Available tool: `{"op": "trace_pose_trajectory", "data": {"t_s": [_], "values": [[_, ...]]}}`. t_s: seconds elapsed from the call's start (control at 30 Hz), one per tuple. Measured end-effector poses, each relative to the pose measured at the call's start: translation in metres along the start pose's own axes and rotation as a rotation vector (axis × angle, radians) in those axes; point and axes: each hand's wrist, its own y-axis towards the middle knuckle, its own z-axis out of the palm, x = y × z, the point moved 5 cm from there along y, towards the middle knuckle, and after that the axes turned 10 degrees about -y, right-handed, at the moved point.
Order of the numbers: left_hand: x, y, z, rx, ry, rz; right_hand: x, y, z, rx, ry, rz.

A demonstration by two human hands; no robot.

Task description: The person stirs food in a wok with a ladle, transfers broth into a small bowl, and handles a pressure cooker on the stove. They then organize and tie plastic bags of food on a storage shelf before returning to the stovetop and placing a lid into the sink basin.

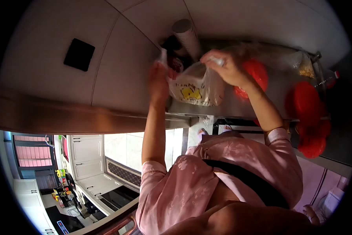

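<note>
A translucent white plastic bag (201, 92) with a yellow cartoon print hangs between my hands, above a dark shelf. My right hand (225, 67) is closed on the bag's upper right edge, with a white bit of plastic showing between the fingers. My left hand (159, 80), smeared by motion, is closed at the bag's upper left, where a white strip of plastic sticks up above it. What lies inside the bag is hidden. Just behind the bag stands a tall stack of cups (188, 39), beside a dark item with a red and white label (177, 64).
A red plastic bag (256, 72) lies right of my right forearm. More red bags (307, 98) hang further right. A clear bag with yellowish contents (306, 69) and a red-capped bottle (332, 77) are at the far right. Left is a wall with a black square plate (79, 54).
</note>
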Motion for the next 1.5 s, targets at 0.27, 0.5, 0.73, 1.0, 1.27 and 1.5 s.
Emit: {"op": "trace_pose_trajectory", "data": {"t_s": [0.27, 0.5, 0.73, 1.0, 1.27, 1.5], "values": [[0.014, 0.007, 0.025, 0.398, 0.025, -0.347, 0.019, 0.046, 0.045, -0.023, -0.402, -0.378], [0.029, 0.025, 0.037, 0.462, 0.388, -0.338, 0.025, 0.052, 0.067, 0.074, -0.423, -0.223], [0.037, 0.035, 0.035, 0.501, 0.312, -0.432, 0.025, 0.046, 0.051, 0.105, -0.652, -0.098], [0.026, 0.022, 0.044, 0.521, 0.014, -0.530, -0.027, 0.020, 0.048, 0.003, 0.236, 0.254], [0.046, 0.029, 0.031, 0.436, -0.204, -0.540, -0.038, -0.022, 0.070, -0.396, 0.089, 0.250], [0.033, 0.024, 0.039, 0.610, -0.067, -0.464, -0.002, -0.012, 0.055, -0.393, 0.018, 0.146]]}}
